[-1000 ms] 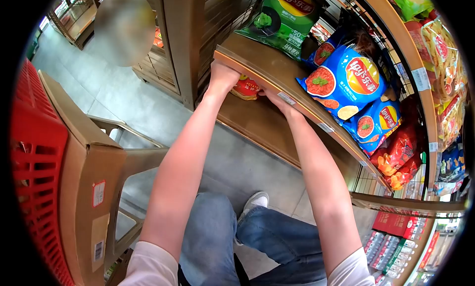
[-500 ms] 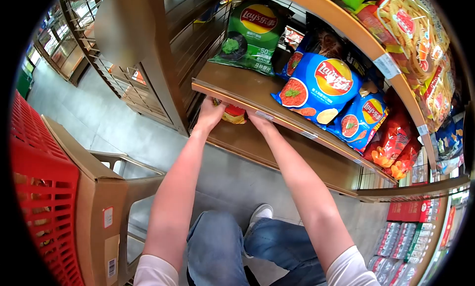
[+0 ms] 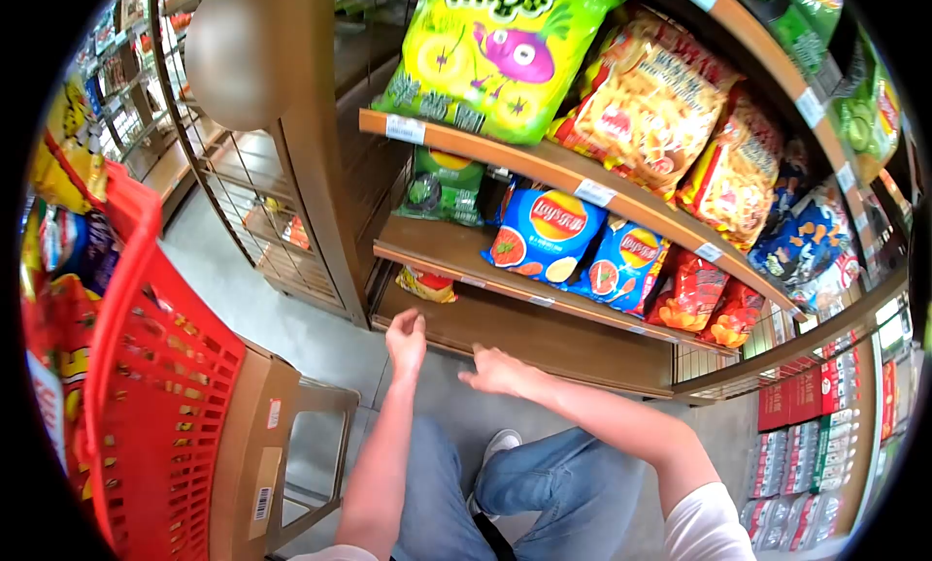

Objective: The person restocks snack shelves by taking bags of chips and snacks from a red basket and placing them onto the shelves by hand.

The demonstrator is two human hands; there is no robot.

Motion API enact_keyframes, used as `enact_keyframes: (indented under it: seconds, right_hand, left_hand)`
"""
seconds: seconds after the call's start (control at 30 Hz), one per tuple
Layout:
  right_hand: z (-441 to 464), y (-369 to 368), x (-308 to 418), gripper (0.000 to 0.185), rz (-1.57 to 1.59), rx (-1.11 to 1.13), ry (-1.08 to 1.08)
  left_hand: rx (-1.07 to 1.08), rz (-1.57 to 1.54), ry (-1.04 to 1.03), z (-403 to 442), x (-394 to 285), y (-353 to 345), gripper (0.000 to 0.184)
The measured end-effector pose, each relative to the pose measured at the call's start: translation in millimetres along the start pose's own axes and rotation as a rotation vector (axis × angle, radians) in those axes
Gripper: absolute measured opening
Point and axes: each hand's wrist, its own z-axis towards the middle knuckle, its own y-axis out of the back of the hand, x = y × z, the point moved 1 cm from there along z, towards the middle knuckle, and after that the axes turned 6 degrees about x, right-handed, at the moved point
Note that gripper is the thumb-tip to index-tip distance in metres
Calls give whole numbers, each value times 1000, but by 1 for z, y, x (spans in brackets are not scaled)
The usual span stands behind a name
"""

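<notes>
A small red and yellow snack bag (image 3: 427,285) lies at the left end of the bottom shelf (image 3: 544,330), partly in the shadow of the board above. Just in front of that shelf is my left hand (image 3: 406,342), fingers curled together and nothing in them. My right hand (image 3: 497,371) hovers to its right, fingers loosely apart and holding nothing. Neither hand touches the bag. On the shelf above stand a green chip bag (image 3: 442,186), a blue Lay's bag (image 3: 546,229), a smaller blue Lay's bag (image 3: 623,262) and red chip bags (image 3: 691,289).
A red basket (image 3: 175,406) filled with snack packages stands at left, beside a cardboard box (image 3: 254,435) and a brown stool-like frame (image 3: 325,406). Higher up sit a large green rings bag (image 3: 495,56) and fries-style snack bags (image 3: 650,100). Bottled drinks (image 3: 788,459) are stacked at right.
Both hands have let go of the small snack bag and drawn back from the bottom shelf. The view has shifted, showing more of the upper shelf and the red basket.
</notes>
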Motion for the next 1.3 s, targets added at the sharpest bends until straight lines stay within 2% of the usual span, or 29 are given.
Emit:
enact_keyframes:
  seconds: [0.1,0.2,0.3,0.33,0.37,0.4,0.43,0.5,0.57,0.6,0.7,0.77,0.83,0.9,0.93,0.97,1.0,1.03,1.1,1.13,1.17,1.3]
  right_hand:
    - [-43,19,8,75,-5,4,3]
    - [-55,19,4,68,296,-245,12]
    - [-51,25,4,62,332,-237,-15]
    - [-45,23,6,54,378,-333,1]
    - [-41,25,7,54,389,-331,12]
    - [-38,29,8,57,318,-237,18]
    - [-35,32,10,61,251,-142,27]
    - [-24,32,16,54,159,-86,13]
    - [-6,26,21,43,130,-98,-31]
    - [-4,26,28,43,146,-86,-21]
    - [-3,28,40,35,158,-49,-31]
    - [2,34,43,34,234,-22,45]
    - [18,26,39,33,253,-16,85]
    - [28,19,38,33,407,-155,44]
    - [30,11,40,31,445,-299,54]
    - [35,6,40,31,439,-272,52]
    - [33,6,42,31,535,-345,50]
    - [34,2,43,30,631,-418,45]
    - [40,-10,38,29,641,-626,69]
    - [32,-11,37,29,749,-657,54]
    - [23,-9,36,29,859,-693,38]
    - [-24,7,28,26,881,-804,-36]
  left_hand:
    - [-15,-71,97,-14,9,6,20]
    - [-47,-93,99,-24,3,6,17]
    - [-32,-119,125,-34,-25,7,19]
    - [-9,-188,111,-35,-26,9,17]
    - [14,-263,91,-35,-30,8,17]
    - [9,-251,83,-32,-29,7,17]
    - [27,-216,108,-28,-25,6,16]
    - [46,-106,109,-20,-21,7,19]
    - [71,219,139,-13,-14,7,27]
    - [82,332,142,-18,-23,6,33]
    - [109,445,167,-26,-28,4,35]
    - [146,505,132,-24,-11,8,42]
    - [142,469,236,-28,-8,9,47]
    - [151,465,282,-29,-12,9,49]
    - [129,472,283,-31,-16,9,47]
    - [108,477,291,-35,-20,10,44]
    - [112,463,301,-38,-31,10,30]
    - [100,460,329,-41,-35,10,30]
    - [87,322,295,-48,-49,10,14]
    - [97,329,294,-51,-58,11,10]
    - [88,328,310,-56,-69,12,10]
    - [127,280,324,-77,-127,13,14]
